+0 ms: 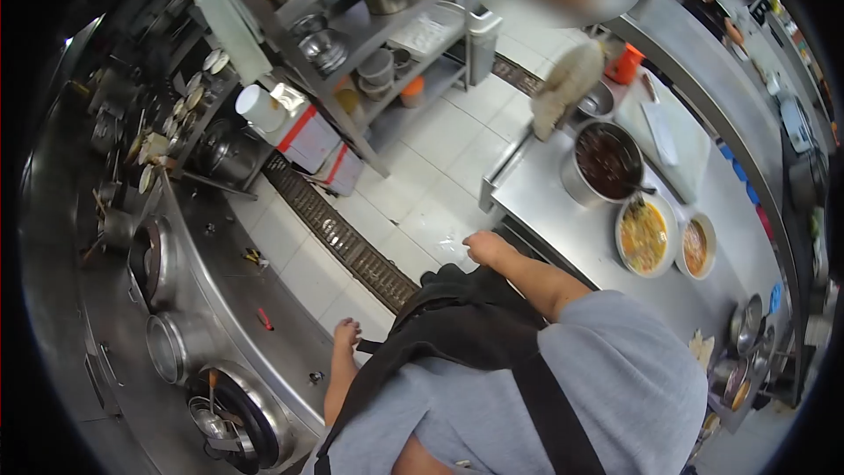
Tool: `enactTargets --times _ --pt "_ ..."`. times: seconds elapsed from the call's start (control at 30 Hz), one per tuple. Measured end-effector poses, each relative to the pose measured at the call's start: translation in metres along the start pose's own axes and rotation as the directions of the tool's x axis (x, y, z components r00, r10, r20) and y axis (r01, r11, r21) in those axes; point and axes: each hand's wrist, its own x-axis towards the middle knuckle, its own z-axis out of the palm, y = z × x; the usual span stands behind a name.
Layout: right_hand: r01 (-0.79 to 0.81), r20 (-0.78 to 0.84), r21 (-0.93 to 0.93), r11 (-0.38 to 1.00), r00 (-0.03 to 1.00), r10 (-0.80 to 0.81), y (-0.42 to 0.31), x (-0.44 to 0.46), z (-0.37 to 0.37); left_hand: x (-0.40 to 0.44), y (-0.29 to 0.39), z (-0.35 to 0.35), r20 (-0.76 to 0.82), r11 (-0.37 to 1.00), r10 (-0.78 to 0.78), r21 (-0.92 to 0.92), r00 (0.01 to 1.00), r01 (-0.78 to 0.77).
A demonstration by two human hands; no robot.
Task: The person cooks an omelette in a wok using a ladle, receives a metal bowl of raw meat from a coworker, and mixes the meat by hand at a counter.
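My left hand [347, 332] hangs at my left side, beside the dark apron [457, 321], near the edge of the steel stove counter [237, 299]. Its fingers are curled, and whatever they hold, if anything, is too small to make out. My right hand [482, 247] is in front of the apron, over the tiled floor, close to the corner of the steel table [536, 185]. Those fingers are curled too, with their inner side hidden. Neither hand touches the pot of dark sauce [607, 161] or the two bowls of soup, one larger [644, 233] and one smaller [695, 246].
A floor drain [338, 233] runs between stove and table. Woks and a steel pot [176, 347] stand at left. Shelves [387, 31] with bowls rise ahead. A knife [661, 132] lies on a white cutting board [690, 136]. Another person [708, 4] is at the far right.
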Motion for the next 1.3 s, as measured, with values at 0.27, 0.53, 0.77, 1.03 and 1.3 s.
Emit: enactTargets --times 0.27,0.53,0.77,1.03,1.3 --pt "0.127 -0.141 0.044 0.991 0.983 -0.120 -0.029 0.075 -0.022 0.082 0.108 -0.056 0.145 0.736 -0.111 0.677 0.983 -0.017" --pt "-0.030 0.048 0.078 0.996 0.999 0.027 0.008 0.128 -0.058 0.140 0.191 0.004 0.365 0.747 -0.011 0.622 0.931 -0.235" --pt "0.059 -0.065 0.024 0.998 0.996 -0.058 0.005 0.303 -0.166 0.205 0.285 -0.014 0.492 0.512 0.264 0.658 0.830 -0.553" --pt "0.095 -0.357 0.179 0.979 0.934 -0.025 0.031 0.369 -0.282 0.266 0.412 0.038 0.325 0.650 0.035 0.711 0.945 -0.269" --pt "-0.455 -0.152 0.290 0.842 0.847 0.509 0.140 0.322 -0.307 0.378 0.554 0.218 0.583 0.368 -0.117 0.777 0.804 -0.510"
